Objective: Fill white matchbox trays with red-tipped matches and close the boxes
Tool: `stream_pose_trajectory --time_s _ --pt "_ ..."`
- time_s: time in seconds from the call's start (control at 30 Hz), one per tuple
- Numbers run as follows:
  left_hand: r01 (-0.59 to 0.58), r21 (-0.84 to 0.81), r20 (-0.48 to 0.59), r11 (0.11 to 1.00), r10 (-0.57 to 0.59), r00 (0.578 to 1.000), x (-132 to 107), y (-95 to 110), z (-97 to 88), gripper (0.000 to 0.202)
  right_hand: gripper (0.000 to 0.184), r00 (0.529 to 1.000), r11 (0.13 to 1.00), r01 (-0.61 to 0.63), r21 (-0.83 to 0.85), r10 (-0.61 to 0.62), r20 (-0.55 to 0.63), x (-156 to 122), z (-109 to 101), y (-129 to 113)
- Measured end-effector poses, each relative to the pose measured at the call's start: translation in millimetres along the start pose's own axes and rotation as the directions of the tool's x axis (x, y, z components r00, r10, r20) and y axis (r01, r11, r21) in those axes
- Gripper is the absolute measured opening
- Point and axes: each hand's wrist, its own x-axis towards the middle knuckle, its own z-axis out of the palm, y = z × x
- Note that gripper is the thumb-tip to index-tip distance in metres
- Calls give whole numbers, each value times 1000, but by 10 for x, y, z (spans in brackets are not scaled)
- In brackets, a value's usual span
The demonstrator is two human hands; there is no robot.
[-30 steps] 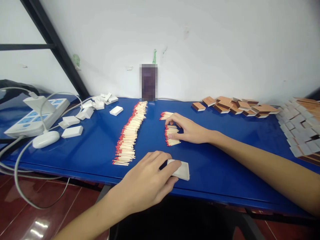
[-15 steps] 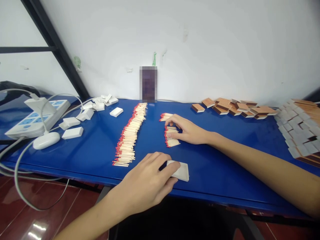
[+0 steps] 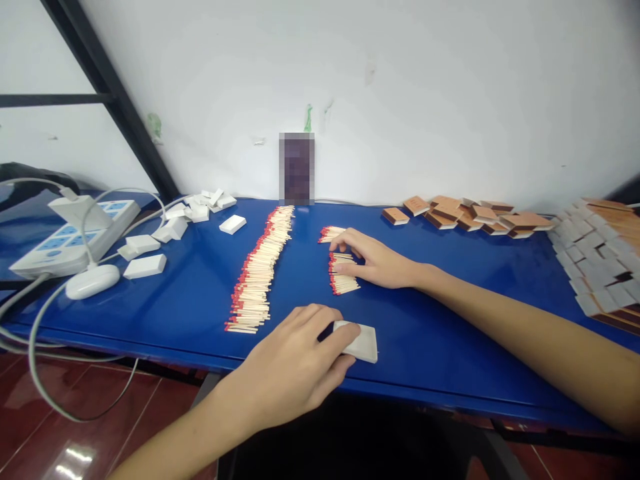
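Note:
My left hand (image 3: 300,360) is closed on a shallow white matchbox tray (image 3: 366,344) at the table's front edge, thumb and fingers at its left end. Beyond it, my right hand (image 3: 377,259) rests over a small row of red-tipped matches (image 3: 344,281), its thumb lying across them and its index finger curled apart from the thumb. A second small bunch of matches (image 3: 331,233) lies just past that index finger. To the left, a long slanting row of matches (image 3: 257,277) runs away from me, red heads to the left.
Loose white trays (image 3: 145,265) lie at the left by a power strip (image 3: 75,233) and cables. Brown matchbox sleeves (image 3: 445,212) are heaped at the back right, beside a stack of boxes (image 3: 595,257). A pixelated dark rectangle (image 3: 299,170) stands against the wall.

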Motion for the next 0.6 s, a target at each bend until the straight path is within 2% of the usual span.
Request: stream_pose_trajectory --time_s 0.6 --pt "-9 19 -14 1000 9 1000 -8 0 -9 22 33 999 999 -32 -6 32 -12 11 8 13"
